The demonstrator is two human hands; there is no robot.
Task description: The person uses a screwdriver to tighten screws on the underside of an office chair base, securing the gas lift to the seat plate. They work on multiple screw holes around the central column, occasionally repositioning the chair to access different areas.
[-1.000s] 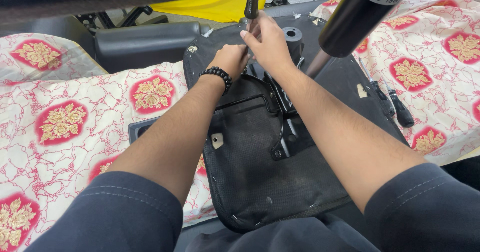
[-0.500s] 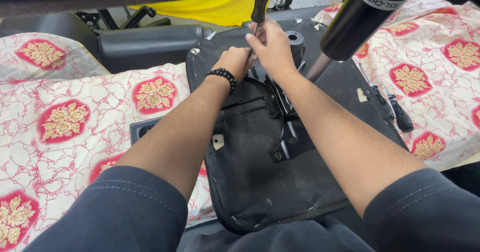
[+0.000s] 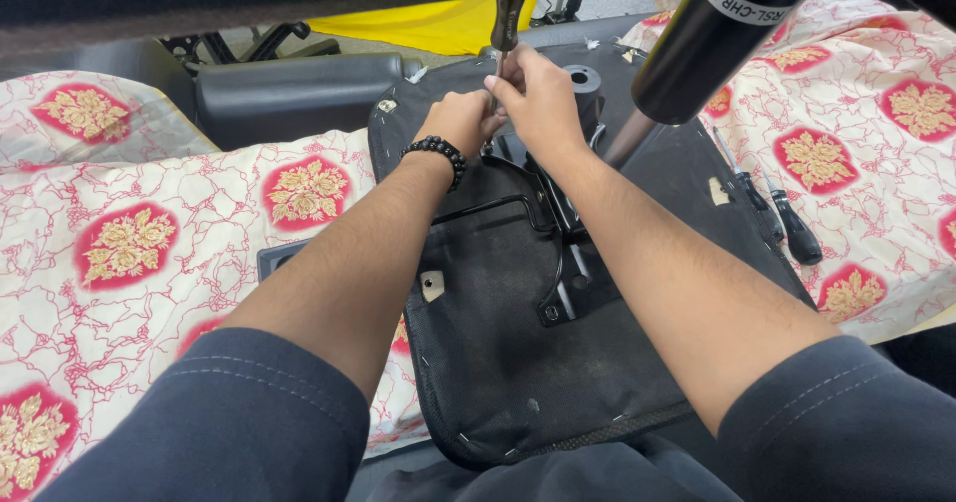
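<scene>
Holding the screwdriver (image 3: 506,39) upright, your right hand (image 3: 538,99) has its fingers closed round the shaft, while your left hand (image 3: 463,124) pinches in just beside the tip, over the metal bracket (image 3: 558,223) on the upturned black seat base (image 3: 498,363); if the tip slips off its screw, I judge it could jab those left fingers; the seat rests on a soft patterned cloth (image 3: 139,243), so hard pressure could rock it; spare screwdrivers (image 3: 782,213) near its edge could roll off.
</scene>
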